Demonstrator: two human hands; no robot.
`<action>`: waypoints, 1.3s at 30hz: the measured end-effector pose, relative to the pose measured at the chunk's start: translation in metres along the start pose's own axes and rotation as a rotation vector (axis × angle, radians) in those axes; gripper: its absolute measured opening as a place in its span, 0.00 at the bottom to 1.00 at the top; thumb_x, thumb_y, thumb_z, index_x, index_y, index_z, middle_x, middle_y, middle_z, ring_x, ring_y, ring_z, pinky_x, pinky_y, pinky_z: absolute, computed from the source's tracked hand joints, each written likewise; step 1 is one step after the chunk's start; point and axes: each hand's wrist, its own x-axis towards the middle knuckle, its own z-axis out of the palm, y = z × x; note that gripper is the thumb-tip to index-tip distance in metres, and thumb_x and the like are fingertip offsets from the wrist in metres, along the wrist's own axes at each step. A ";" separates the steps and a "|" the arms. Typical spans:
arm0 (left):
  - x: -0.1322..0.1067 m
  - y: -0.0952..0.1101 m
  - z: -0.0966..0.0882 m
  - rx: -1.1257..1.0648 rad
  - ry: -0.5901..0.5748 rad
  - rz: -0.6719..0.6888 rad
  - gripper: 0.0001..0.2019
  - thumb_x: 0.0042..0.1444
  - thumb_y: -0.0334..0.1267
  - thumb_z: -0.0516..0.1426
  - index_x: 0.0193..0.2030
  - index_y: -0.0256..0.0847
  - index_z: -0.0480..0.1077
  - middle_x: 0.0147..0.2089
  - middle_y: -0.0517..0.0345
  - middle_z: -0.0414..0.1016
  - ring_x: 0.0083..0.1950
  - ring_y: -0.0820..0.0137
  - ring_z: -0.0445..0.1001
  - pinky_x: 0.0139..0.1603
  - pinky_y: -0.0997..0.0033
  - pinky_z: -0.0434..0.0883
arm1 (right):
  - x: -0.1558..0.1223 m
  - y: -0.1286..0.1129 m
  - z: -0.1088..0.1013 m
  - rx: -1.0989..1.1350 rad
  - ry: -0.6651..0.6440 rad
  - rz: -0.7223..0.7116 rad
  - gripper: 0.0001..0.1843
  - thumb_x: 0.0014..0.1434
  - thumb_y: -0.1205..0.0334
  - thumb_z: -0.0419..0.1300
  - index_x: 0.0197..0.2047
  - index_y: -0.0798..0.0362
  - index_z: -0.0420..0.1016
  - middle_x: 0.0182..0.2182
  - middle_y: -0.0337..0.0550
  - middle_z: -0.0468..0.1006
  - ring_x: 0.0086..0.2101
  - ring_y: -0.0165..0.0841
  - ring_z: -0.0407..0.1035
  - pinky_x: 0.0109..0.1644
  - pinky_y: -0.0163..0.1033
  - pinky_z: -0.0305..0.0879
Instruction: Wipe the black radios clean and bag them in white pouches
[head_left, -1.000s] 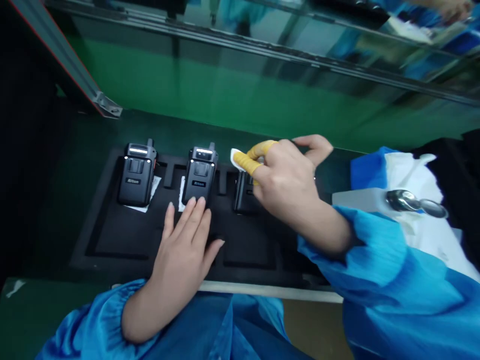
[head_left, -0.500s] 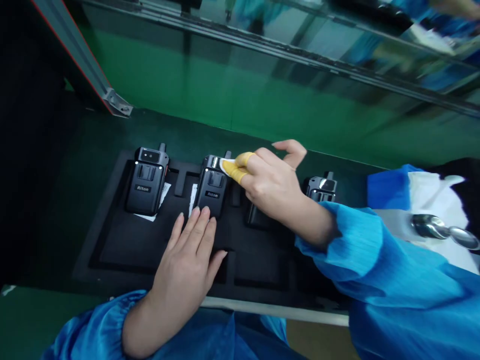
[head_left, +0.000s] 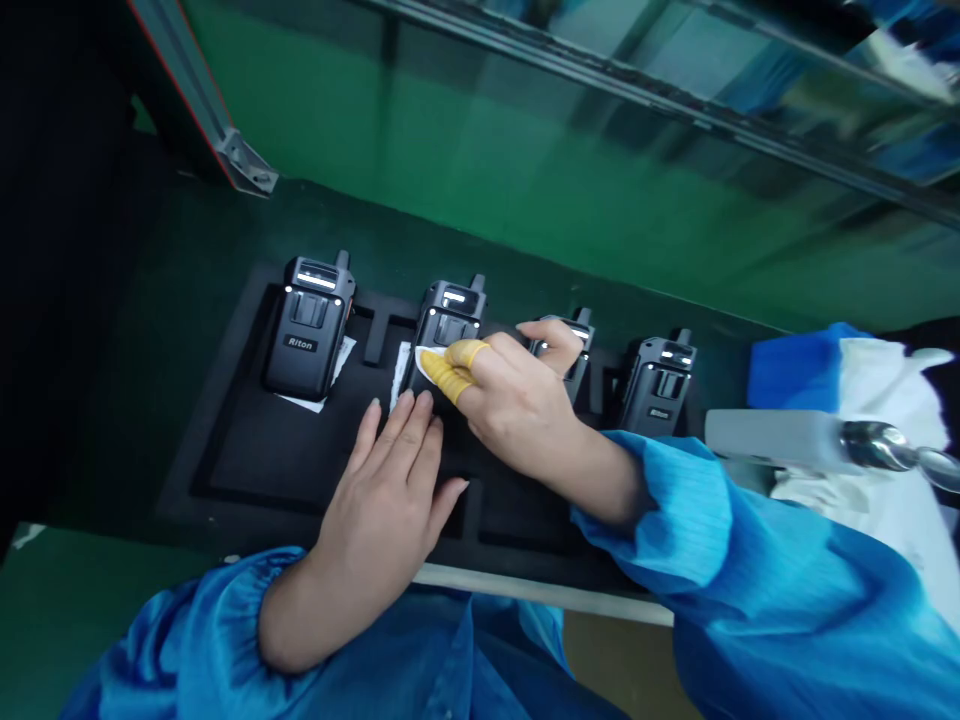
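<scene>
Several black two-way radios lie face down in a row on a black foam tray (head_left: 255, 470). Yellow finger cots cover fingertips of my right hand (head_left: 517, 395), which pinches a small white cloth (head_left: 426, 362) against the back of the second radio (head_left: 448, 318). My left hand (head_left: 386, 490) lies flat, fingers stretched, its tips at that radio's lower end. To the left is a radio (head_left: 306, 330) marked "Riton", with a white paper slip (head_left: 341, 360) partly under it. The third radio (head_left: 579, 345) is partly hidden behind my right hand; the fourth radio (head_left: 658, 385) sits beyond it.
On the right are a blue box (head_left: 793, 368), white cloths (head_left: 892, 385) and a pale bottle (head_left: 772, 437) with a metal top, lying on its side in view. A metal post with a bracket (head_left: 251, 170) stands at the back left, by a green panel (head_left: 480, 190).
My right hand has moved the cloth from the second radio's top end down over its middle. My left hand stays at its lower end. The view has shifted, uncovering more of the right-hand radios.
</scene>
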 end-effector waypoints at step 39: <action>-0.034 -0.063 -0.024 0.062 0.171 -0.260 0.17 0.61 0.35 0.55 0.55 0.30 0.67 0.56 0.39 0.73 0.59 0.55 0.71 0.62 0.50 0.66 | 0.093 0.014 0.038 0.053 -0.009 0.066 0.23 0.67 0.64 0.41 0.34 0.49 0.77 0.32 0.40 0.73 0.35 0.30 0.61 0.51 0.50 0.40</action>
